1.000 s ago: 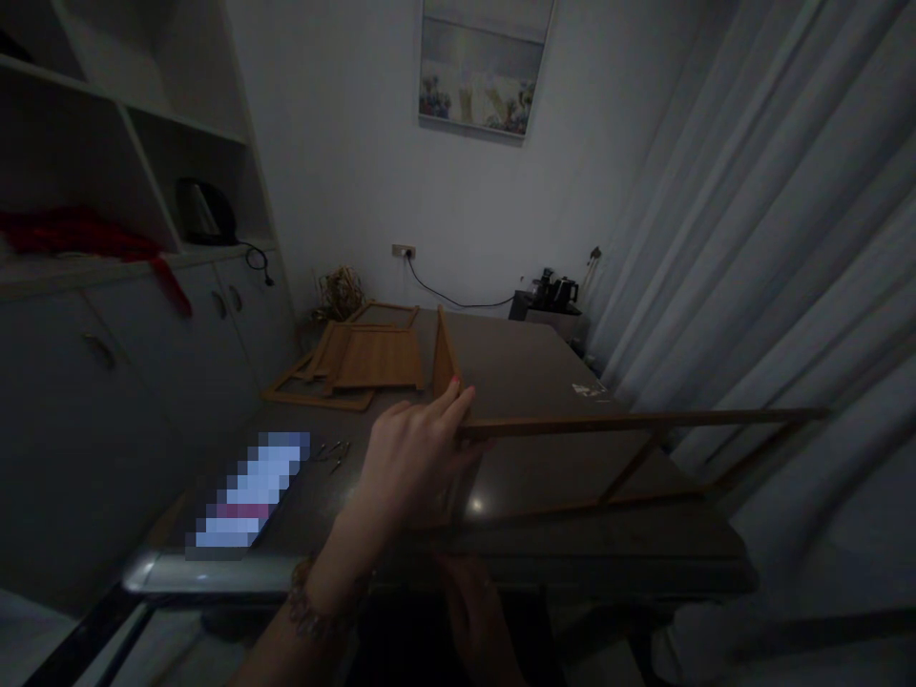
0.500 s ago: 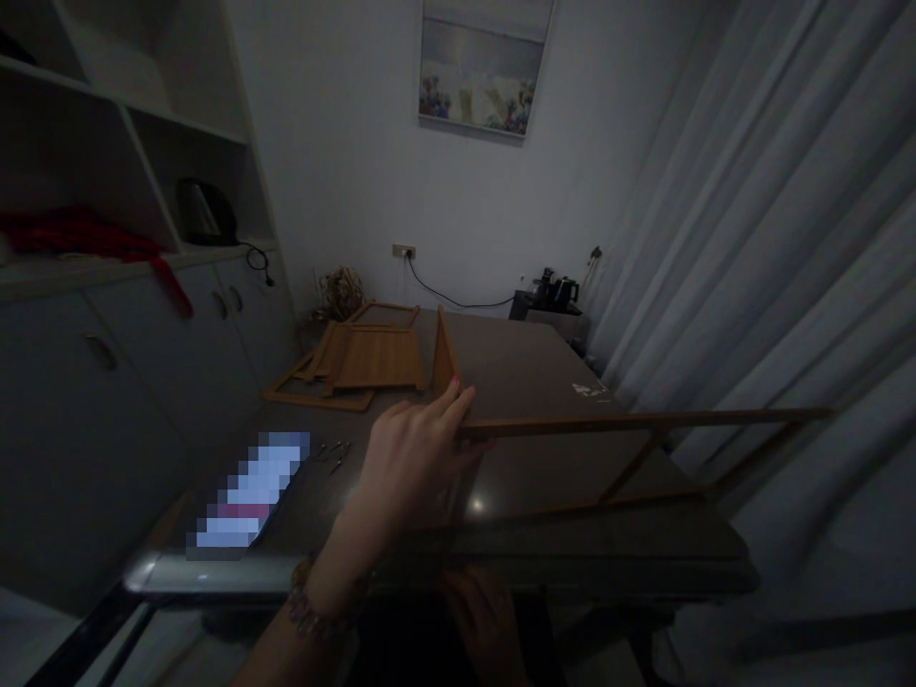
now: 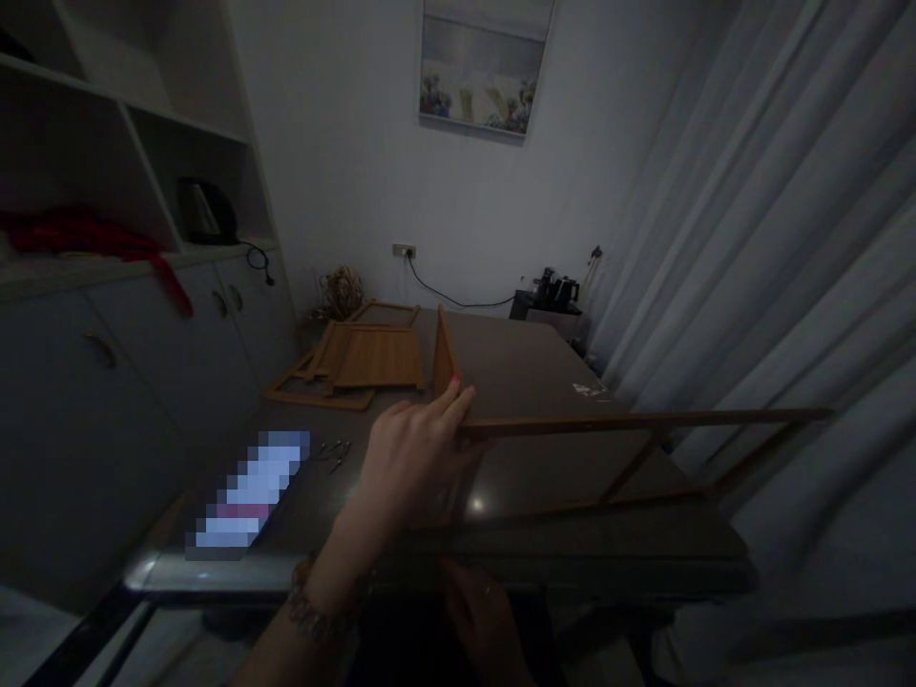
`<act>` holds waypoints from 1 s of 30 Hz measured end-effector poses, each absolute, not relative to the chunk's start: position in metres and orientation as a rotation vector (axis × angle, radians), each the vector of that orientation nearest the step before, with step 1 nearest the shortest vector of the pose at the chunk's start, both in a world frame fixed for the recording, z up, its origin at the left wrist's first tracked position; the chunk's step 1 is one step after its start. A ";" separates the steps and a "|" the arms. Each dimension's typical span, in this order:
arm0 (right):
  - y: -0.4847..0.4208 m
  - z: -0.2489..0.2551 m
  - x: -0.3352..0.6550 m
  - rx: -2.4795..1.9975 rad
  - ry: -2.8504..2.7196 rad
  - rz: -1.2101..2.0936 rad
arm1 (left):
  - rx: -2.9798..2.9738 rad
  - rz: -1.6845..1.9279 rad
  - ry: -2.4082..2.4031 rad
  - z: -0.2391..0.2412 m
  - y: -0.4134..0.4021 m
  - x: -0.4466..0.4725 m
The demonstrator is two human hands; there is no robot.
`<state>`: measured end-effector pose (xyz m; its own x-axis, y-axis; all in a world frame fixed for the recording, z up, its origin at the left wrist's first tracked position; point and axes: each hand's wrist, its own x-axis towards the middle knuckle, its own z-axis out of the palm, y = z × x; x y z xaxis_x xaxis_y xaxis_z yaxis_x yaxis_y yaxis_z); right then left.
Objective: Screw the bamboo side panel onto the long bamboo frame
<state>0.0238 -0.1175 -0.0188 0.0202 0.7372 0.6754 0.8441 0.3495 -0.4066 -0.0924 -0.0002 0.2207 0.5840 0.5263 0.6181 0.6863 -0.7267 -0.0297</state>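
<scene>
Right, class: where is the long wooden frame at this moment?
In the head view, the long wooden frame stretches rightward from the left hand, along the near part of the table, with an upright wooden panel just beyond that hand.

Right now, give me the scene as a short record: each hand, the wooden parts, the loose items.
Left hand: gripping the wooden frame at its end by the upright panel
Right hand: low at the near table edge, too dark to tell its grip
Flat panel: lying among other wooden pieces, far left
Small metal pieces: beside the pixelated bright screen
</scene>
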 end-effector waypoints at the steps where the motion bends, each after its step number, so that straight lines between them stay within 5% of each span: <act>1: -0.117 -0.018 0.022 -1.411 -1.714 -0.114 | -2.550 -0.866 -0.999 0.221 0.000 -0.092; 30: -0.121 -0.011 0.032 -1.461 -1.862 -0.054 | -2.552 -0.871 -1.011 0.220 0.000 -0.092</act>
